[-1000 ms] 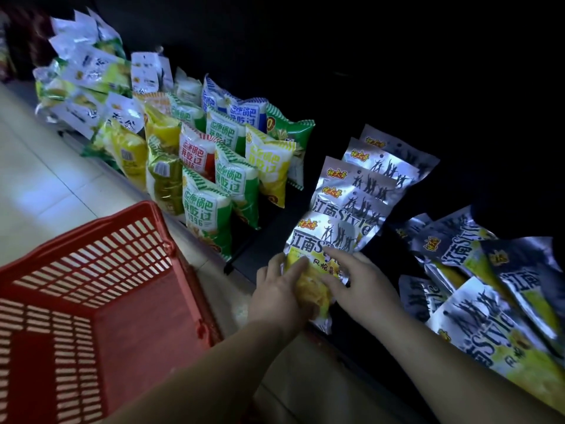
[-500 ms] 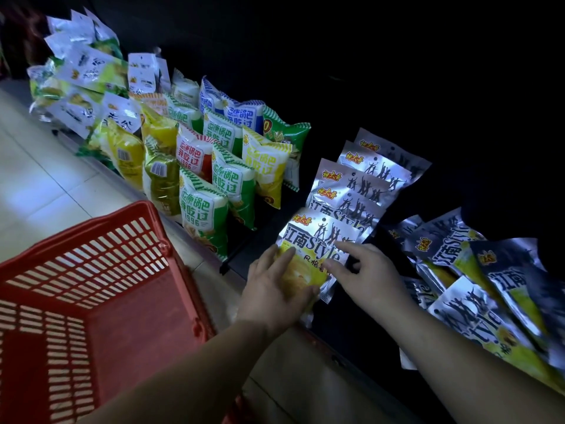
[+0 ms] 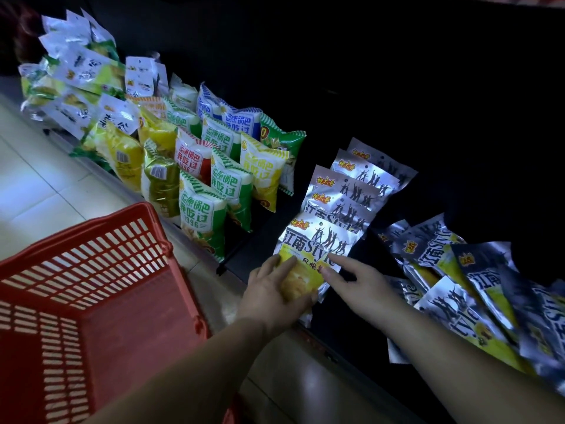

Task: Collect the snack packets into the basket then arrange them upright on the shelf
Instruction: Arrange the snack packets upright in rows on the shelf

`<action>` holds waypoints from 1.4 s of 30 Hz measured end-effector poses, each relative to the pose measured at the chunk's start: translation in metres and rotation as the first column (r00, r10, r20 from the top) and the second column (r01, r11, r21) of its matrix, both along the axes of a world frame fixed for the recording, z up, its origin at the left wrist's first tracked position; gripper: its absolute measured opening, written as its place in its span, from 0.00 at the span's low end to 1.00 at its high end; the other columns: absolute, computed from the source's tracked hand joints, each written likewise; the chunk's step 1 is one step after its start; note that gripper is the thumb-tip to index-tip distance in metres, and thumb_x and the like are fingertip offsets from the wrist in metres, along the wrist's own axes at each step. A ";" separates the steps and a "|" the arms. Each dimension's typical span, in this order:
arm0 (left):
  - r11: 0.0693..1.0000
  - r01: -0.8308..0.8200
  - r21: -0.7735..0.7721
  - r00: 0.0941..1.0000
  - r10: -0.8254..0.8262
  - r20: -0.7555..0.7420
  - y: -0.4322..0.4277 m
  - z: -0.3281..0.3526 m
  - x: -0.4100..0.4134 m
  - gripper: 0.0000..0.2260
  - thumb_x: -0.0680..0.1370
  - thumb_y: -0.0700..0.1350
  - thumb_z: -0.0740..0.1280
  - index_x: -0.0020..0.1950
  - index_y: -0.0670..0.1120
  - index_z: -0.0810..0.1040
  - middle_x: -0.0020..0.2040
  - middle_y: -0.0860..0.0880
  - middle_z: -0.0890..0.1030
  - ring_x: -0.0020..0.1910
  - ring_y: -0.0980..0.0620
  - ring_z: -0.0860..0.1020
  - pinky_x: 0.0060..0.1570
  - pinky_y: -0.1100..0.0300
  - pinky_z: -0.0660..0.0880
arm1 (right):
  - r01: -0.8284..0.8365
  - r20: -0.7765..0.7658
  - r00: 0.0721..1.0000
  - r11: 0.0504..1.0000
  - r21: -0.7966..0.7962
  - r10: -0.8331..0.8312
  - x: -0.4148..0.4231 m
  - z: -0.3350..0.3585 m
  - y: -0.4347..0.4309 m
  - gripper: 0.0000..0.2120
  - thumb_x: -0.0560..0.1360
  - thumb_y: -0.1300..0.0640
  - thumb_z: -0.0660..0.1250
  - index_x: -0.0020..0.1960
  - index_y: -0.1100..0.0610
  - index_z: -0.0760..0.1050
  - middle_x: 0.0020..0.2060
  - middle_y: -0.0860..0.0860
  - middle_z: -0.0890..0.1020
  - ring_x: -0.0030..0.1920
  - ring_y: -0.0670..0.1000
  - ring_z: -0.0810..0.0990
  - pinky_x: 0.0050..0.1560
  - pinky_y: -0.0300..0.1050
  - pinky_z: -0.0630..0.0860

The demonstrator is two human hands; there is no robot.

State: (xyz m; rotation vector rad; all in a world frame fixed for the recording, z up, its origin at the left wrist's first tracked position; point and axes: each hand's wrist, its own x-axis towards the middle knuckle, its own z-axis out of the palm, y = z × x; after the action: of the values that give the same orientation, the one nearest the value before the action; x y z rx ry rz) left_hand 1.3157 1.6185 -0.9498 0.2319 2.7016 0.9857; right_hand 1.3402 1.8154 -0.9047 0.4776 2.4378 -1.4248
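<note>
A silver and yellow snack packet (image 3: 318, 243) leans at the front of a row of like packets (image 3: 360, 182) on the dark bottom shelf (image 3: 263, 258). My left hand (image 3: 275, 292) grips its lower left part, fingers spread over the yellow print. My right hand (image 3: 360, 286) touches its right edge with fingers apart. A red plastic basket (image 3: 88, 270) stands on the floor at the left, nothing visible inside it.
To the right lies a loose pile of silver packets (image 3: 477, 286). Green, red, yellow and blue packets (image 3: 214, 179) stand upright in rows further left, with white and green ones (image 3: 79, 78) beyond. Pale floor tiles (image 3: 36, 185) run along the shelf front.
Both hands have slid the front silver packet up and back toward the row behind it. My right hand has opened and shifted to the packet's right edge.
</note>
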 end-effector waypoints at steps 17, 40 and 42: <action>0.990 0.017 -0.142 0.990 -0.036 -0.133 0.007 -0.002 -0.002 0.32 0.72 0.59 0.72 0.75 0.64 0.69 0.81 0.51 0.59 0.75 0.44 0.63 0.71 0.49 0.68 | 0.015 -0.035 0.999 0.967 0.253 -0.006 -0.011 0.007 0.007 0.22 0.78 0.38 0.66 0.69 0.42 0.75 0.60 0.48 0.74 0.52 0.49 0.76 0.55 0.50 0.74; 0.915 0.102 0.390 0.941 -0.216 0.261 0.142 0.120 0.133 0.31 0.74 0.53 0.76 0.75 0.57 0.69 0.68 0.55 0.76 0.68 0.52 0.76 0.64 0.57 0.73 | 0.375 -0.028 0.926 0.909 0.183 -0.377 0.223 0.113 0.125 0.18 0.78 0.42 0.67 0.66 0.47 0.78 0.50 0.47 0.82 0.51 0.48 0.81 0.49 0.41 0.74; 0.930 0.127 0.345 0.912 -0.246 0.327 0.161 0.101 0.155 0.35 0.70 0.60 0.76 0.76 0.61 0.68 0.73 0.52 0.70 0.72 0.50 0.72 0.69 0.52 0.72 | 0.428 0.005 0.901 0.891 0.154 -0.433 0.250 0.096 0.140 0.19 0.78 0.40 0.65 0.67 0.43 0.77 0.62 0.47 0.80 0.60 0.48 0.79 0.55 0.41 0.73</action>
State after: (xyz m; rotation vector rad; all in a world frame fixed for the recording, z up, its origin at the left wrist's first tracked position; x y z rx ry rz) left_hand 1.4709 1.7798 -0.8486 0.3268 2.1338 1.2589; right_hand 1.5906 1.9556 -0.8088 1.1322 2.5201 -1.3676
